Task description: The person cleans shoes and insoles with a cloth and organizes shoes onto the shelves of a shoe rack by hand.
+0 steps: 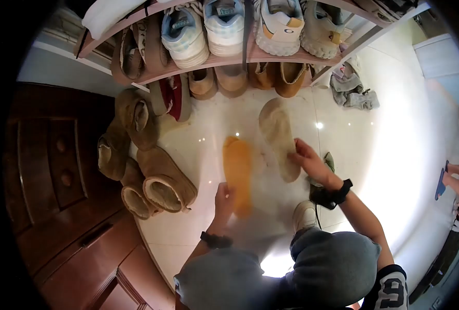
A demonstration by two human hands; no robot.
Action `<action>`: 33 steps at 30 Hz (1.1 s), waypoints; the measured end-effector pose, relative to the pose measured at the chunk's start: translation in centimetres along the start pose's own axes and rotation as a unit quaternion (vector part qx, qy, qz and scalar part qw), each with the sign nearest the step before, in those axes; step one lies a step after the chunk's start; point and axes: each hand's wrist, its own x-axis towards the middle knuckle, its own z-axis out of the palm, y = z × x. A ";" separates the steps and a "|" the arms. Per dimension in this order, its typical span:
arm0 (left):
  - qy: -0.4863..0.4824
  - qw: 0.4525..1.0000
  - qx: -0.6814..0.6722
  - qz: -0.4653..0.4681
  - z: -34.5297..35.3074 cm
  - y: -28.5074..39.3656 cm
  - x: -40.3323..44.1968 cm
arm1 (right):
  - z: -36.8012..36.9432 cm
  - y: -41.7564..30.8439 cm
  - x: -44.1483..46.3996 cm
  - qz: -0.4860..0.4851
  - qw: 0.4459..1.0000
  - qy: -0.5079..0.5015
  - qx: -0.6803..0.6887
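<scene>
My left hand (223, 200) is closed on the side of an orange insole (238, 168), which is slightly blurred and points away from me. In my right hand (310, 160) is a larger beige insole (277, 126), pinched at its right edge near the narrower end. The two insoles are apart, side by side above the pale tiled floor (198, 155). Whether either one touches the floor I cannot tell. Both wrists have dark bands, and my knees (333, 263) are bent below the hands.
A pink shoe rack (216, 63) holds several sneakers, with slippers (291, 80) underneath. Brown fleece-lined boots (170, 181) stand at left by a dark wooden door (58, 155). Grey cloth (351, 88) lies right of the rack. Another person's legs (457, 186) show at far right.
</scene>
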 end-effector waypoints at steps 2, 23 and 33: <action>0.008 1.000 0.010 0.003 0.5 -0.4 0.2 | 0.0 3.0 -1.0 0.010 0.999 0.007 -0.042; -0.056 0.994 0.058 0.073 0.9 -2.5 1.0 | 2.8 10.0 -0.8 -0.057 0.923 0.056 -0.376; 0.081 0.940 0.276 0.185 -3.3 0.8 7.9 | 3.8 9.3 2.9 -0.026 0.892 0.075 -0.446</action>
